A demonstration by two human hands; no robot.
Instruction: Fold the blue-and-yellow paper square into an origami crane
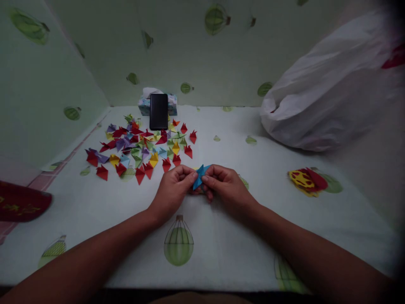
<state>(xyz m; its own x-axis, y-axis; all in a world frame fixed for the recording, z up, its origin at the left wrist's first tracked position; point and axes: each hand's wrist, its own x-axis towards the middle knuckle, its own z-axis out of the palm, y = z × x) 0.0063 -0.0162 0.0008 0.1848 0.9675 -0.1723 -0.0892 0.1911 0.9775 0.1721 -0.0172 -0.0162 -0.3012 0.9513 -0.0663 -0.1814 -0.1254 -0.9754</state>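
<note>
A small blue folded-paper piece [198, 177] is pinched between my two hands, above the middle of the table. My left hand [175, 185] grips its left side with thumb and forefinger. On the other side, my right hand [227, 185] holds it between thumb and fingertips. The fingers partly cover the paper, so its full shape is hidden. Just beyond my left hand lie several folded paper cranes [148, 169] in red, purple, yellow, green and light blue, spread in a loose heap.
A dark phone [158, 111] leans against a tissue box [172, 104] behind the heap. At the right are a large white plastic bag [310, 97] and red and yellow cut-outs [302, 179]. A red object with yellow markings [25, 202] sits at the left edge. Patterned cloth covers the table [126, 257].
</note>
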